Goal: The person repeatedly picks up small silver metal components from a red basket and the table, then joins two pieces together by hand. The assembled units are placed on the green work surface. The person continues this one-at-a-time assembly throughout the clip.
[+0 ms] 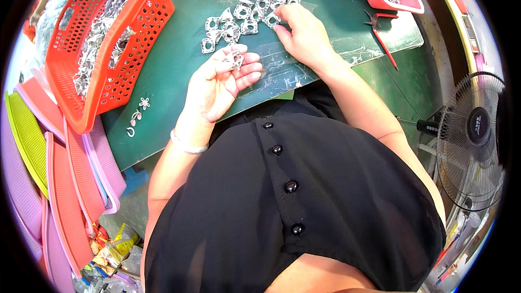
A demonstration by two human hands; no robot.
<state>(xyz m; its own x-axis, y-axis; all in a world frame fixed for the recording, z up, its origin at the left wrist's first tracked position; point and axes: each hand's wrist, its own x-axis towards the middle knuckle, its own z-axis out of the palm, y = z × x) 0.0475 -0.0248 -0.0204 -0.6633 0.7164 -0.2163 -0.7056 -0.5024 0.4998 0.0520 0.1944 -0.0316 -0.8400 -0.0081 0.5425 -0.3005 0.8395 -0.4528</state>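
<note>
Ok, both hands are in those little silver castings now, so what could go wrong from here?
1. The left hand holds a silver casting loosely in curled fingers, close to the green mat's near edge; it could slip into the lap.
2. The right hand presses into the casting pile; a sweep might scatter pieces.
3. The red-handled pliers lie just beside that forearm and could be knocked.

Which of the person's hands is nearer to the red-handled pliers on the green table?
Right. The right hand rests on the spread of silver metal pieces, just left of the red-handled pliers. The left hand holds one piece farther left, nearer the body.
</note>
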